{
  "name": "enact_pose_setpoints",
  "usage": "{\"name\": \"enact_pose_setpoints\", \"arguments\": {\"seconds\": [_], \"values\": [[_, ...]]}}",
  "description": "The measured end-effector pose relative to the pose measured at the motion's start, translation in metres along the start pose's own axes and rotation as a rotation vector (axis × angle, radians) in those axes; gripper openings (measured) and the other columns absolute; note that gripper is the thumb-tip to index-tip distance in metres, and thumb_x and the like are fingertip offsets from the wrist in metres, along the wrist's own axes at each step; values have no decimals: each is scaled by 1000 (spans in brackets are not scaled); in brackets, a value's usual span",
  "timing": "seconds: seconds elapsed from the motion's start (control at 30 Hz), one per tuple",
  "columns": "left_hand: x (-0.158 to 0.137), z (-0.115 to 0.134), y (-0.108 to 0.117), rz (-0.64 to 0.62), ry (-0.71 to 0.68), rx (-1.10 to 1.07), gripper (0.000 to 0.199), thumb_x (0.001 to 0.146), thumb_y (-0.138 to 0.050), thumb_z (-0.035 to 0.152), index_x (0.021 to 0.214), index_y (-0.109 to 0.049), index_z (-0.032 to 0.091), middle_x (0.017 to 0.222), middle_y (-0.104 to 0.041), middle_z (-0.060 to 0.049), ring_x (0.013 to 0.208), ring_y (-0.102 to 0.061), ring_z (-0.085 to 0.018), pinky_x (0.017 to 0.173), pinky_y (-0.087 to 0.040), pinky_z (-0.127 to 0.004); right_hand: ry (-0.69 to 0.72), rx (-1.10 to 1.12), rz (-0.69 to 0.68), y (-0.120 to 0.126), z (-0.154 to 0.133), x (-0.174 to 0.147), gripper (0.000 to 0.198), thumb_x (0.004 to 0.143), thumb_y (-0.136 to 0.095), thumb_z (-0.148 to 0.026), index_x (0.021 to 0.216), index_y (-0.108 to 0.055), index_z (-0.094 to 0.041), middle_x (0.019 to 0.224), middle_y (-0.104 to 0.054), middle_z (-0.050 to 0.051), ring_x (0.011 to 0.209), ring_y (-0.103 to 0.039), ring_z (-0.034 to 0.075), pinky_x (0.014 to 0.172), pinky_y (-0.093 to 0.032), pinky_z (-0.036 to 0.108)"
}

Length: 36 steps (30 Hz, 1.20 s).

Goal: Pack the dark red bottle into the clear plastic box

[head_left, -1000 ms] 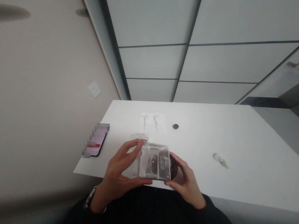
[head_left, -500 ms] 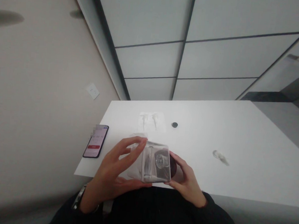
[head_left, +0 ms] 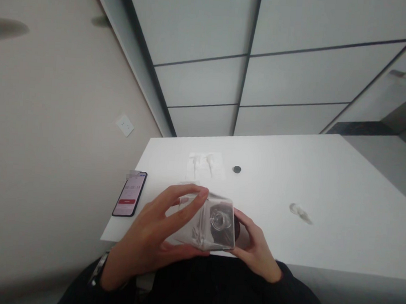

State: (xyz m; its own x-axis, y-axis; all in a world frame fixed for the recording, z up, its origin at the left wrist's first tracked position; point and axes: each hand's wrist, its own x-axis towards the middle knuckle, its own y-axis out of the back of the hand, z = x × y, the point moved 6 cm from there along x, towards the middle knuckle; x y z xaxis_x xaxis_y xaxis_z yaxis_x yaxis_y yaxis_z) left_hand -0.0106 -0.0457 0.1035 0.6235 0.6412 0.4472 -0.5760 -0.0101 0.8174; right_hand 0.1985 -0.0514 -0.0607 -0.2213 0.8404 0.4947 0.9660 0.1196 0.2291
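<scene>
Close to the table's front edge, a clear plastic box (head_left: pixel 222 234) with a see-through bag-like film over its left part is held between both hands. A clear round ringed part (head_left: pixel 220 220) shows through its face. My left hand (head_left: pixel 156 225) is closed around the left side, fingertips over the top and thumb along the bottom. On the right, my right hand (head_left: pixel 257 250) grips a dark reddish round object (head_left: pixel 237 228) against the box's right side. Most of that object is hidden behind the box.
On the white table (head_left: pixel 274 175) lie a phone (head_left: pixel 129 194) with a lit screen at the left, a clear packet (head_left: pixel 207 165) with two small pale pieces, a small dark disc (head_left: pixel 237 169), and a crumpled translucent piece (head_left: pixel 300 213) at the right. A wall stands close on the left.
The box has shifted slightly to the right. My left hand has moved right along its top, and the film looks more bunched. My right hand has hardly moved.
</scene>
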Motion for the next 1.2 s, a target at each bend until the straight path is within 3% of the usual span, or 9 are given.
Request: {"name": "enact_pose_setpoints", "arguments": {"seconds": [0.27,0.6,0.9,1.2], "values": [[10,2,1,-98,-3,99,79,102,-67,54,170,-31,32,149,-62,-15,132,-65,-31,107,-62,-42,-39,-37,-11,0,11,-8,80,87,-87,-51,157,-55,-30,150,-69,15,135,-69,37,114,-58,54],[30,16,8,-239,-62,227,59,109,-54,48,160,-43,19,145,-63,-18,131,-64,-29,101,-64,-40,-54,-2,-6,-1,9,-7,77,90,-84,-55,157,-55,-31,151,-68,15,136,-68,37,115,-57,55],[44,22,8,-275,-109,253,57,111,-48,49,159,-43,19,141,-63,-17,129,-64,-29,98,-65,-40,-130,49,-10,-2,11,-8,75,89,-82,-59,153,-59,-29,151,-68,16,137,-67,39,117,-55,57],[49,26,5,-315,-116,258,56,112,-47,50,159,-42,20,139,-64,-16,128,-63,-29,96,-64,-39,-106,75,-18,-3,11,-6,72,92,-79,-59,155,-55,-32,154,-66,13,139,-66,36,117,-54,54]]}}
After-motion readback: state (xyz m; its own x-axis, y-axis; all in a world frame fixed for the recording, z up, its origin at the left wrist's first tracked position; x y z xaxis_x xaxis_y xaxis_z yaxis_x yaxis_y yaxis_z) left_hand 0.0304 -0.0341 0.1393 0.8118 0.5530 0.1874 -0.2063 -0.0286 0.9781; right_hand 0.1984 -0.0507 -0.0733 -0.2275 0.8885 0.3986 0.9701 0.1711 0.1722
